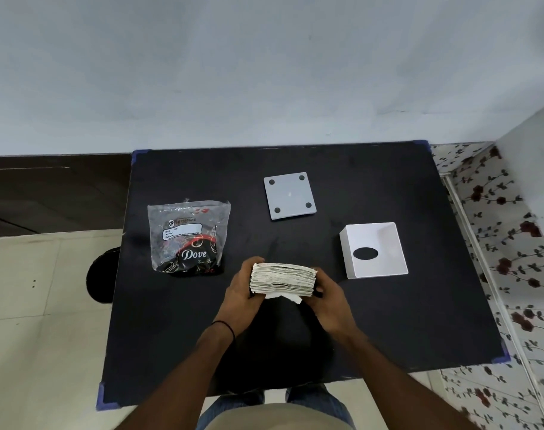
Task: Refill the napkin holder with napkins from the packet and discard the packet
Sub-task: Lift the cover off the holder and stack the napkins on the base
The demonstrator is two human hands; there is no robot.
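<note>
Napkin stack out of packet, not yet loaded.
The napkin stack (282,283) is clamped between the left hand (240,294) and right hand (328,301). The upturned napkin holder (373,250) lies beyond-right; the emptied packet (188,238) beyond-left. Insertion is judged next, requiring squared alignment.

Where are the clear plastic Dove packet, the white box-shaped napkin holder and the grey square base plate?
Clear plastic Dove packet (188,240): head view, printed front.
White box-shaped napkin holder (385,243): head view, inner wall.
Grey square base plate (288,196): head view, centre.
</note>
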